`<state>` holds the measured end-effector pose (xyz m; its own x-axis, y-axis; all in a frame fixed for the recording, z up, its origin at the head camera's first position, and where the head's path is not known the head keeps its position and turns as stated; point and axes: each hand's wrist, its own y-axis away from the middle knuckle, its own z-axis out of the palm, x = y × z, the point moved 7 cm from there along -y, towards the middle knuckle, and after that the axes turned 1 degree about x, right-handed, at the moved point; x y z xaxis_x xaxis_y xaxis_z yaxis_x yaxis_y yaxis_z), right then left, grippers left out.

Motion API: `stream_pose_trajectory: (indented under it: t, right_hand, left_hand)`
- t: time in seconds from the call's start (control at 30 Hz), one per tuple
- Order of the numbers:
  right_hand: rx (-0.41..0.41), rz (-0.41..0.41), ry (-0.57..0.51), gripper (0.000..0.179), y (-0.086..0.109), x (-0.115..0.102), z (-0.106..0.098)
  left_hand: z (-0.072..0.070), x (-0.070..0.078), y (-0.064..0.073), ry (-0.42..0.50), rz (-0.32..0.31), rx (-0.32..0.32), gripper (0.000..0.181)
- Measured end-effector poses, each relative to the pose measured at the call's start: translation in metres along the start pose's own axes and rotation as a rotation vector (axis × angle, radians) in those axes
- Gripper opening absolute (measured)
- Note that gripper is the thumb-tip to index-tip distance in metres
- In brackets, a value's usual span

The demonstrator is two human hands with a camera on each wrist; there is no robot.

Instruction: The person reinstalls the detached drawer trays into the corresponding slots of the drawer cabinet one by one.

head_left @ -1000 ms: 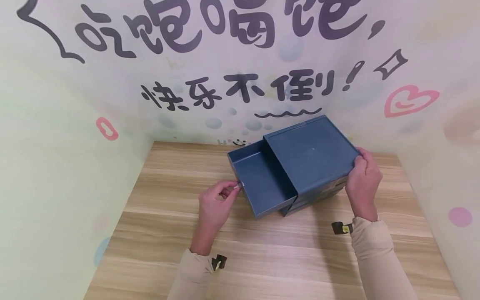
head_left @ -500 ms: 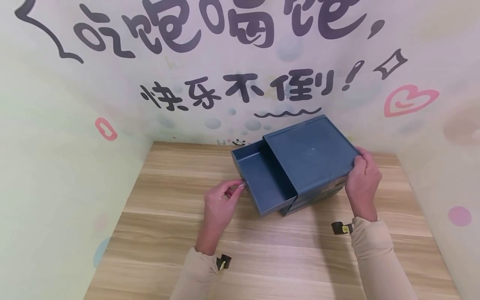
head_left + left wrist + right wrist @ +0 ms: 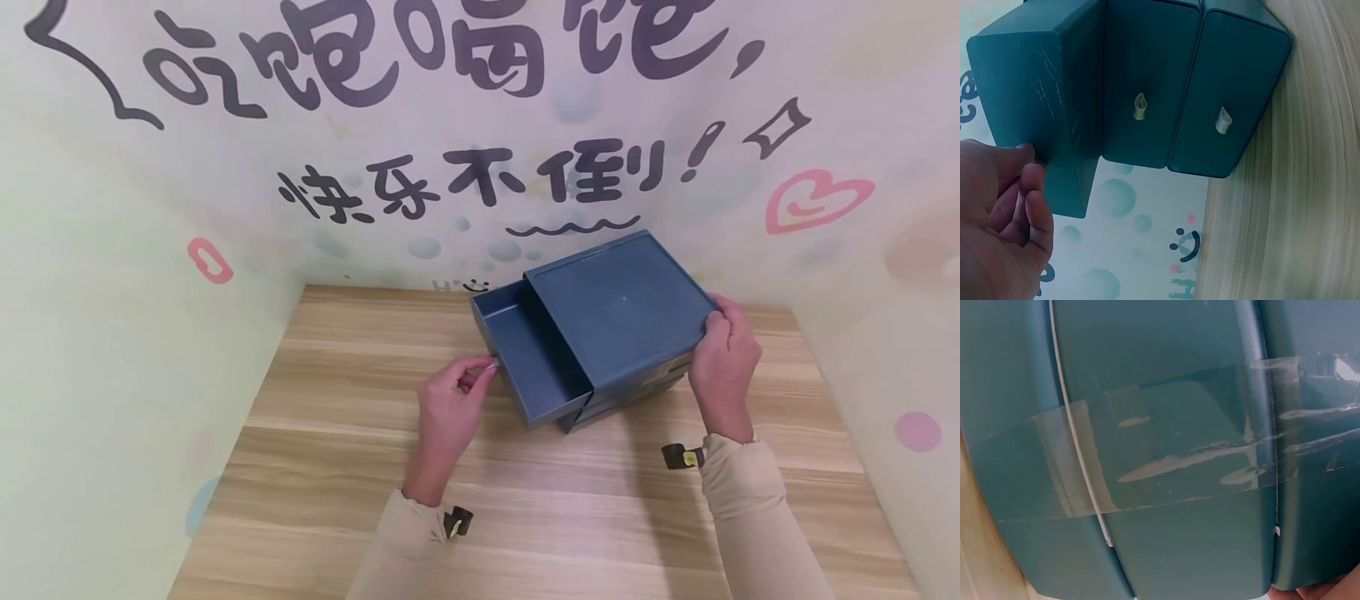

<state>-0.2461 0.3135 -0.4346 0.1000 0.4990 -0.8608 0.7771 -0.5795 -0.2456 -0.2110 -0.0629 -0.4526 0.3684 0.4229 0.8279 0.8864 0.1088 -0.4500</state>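
A blue plastic drawer unit (image 3: 626, 312) stands slantwise on the wooden table, its top drawer (image 3: 536, 354) partly pulled out to the left, bare inside. My left hand (image 3: 450, 408) pinches a small pale pull tab (image 3: 492, 363) on that drawer's front between thumb and forefinger. In the left wrist view the middle drawer (image 3: 1147, 62) and bottom drawer (image 3: 1241, 75) sit flush, each with a pale loop tab. My right hand (image 3: 726, 367) grips the unit's back right edge, thumb near the top; its other fingers are mostly hidden. In the right wrist view, clear tape (image 3: 1191, 444) runs across the stacked sections.
The wood-grain table (image 3: 322, 467) extends in front and to the left. A printed wall (image 3: 405, 250) with dark lettering rises close behind the unit, and pale walls flank both sides. A small dark wrist camera (image 3: 457, 522) sits at the left cuff, another (image 3: 681, 456) at the right.
The left hand has moved right, and the top drawer has slid partway further into the unit. The right hand keeps its grip and the unit stays about where it was.
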Motion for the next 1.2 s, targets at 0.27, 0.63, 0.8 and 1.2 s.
stream_pose_trajectory:
  t: [0.27,0.63,0.8,1.2]
  right_hand:
    - [-0.049,-0.003,0.002,0.050,0.000,0.001,0.001]
    - [-0.039,-0.007,0.008,0.050,0.001,0.002,0.001]
    - [-0.034,-0.016,0.006,0.050,0.000,0.002,0.000]
    - [-0.047,0.000,0.002,0.050,0.000,0.002,0.001]
  left_hand:
    - [0.007,0.004,-0.002,0.014,0.028,0.007,0.010]
    - [0.016,0.003,-0.005,0.058,0.010,-0.033,0.011]
    - [0.022,0.002,-0.007,0.052,-0.033,-0.060,0.013]
    - [0.037,0.002,-0.013,0.121,-0.044,-0.069,0.013]
